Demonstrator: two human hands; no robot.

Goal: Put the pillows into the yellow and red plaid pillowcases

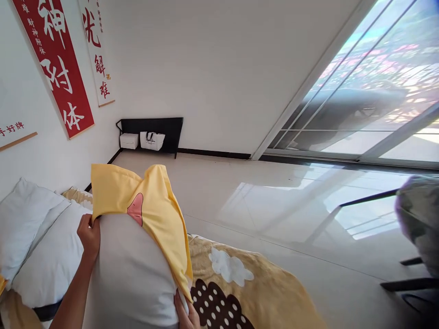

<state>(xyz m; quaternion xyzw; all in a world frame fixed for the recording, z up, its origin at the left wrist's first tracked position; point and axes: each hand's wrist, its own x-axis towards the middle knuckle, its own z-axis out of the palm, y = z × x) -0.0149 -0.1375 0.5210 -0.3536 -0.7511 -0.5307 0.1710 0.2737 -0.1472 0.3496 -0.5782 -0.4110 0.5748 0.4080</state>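
Note:
A white pillow [133, 269] stands tilted up in front of me, with a yellow pillowcase [161, 201] over its far end. The pillowcase has a pink printed patch outlined in dark. My left hand [89, 235] is closed, pinching the case's edge at the pillow's left side. Low on the right side, my right hand [185, 313] is closed at the lower corner of the case, its fingers against the white pillow. Part of this hand is cut off by the bottom edge of the view.
A tan blanket [274, 292] with cloud patterns covers the bed. More white pillows [51, 251] lie at left. A black low shelf [171, 132] holds a white box [129, 140] and a white bag [152, 141]. At right are a draped chair [420, 219] and a glass door [360, 100].

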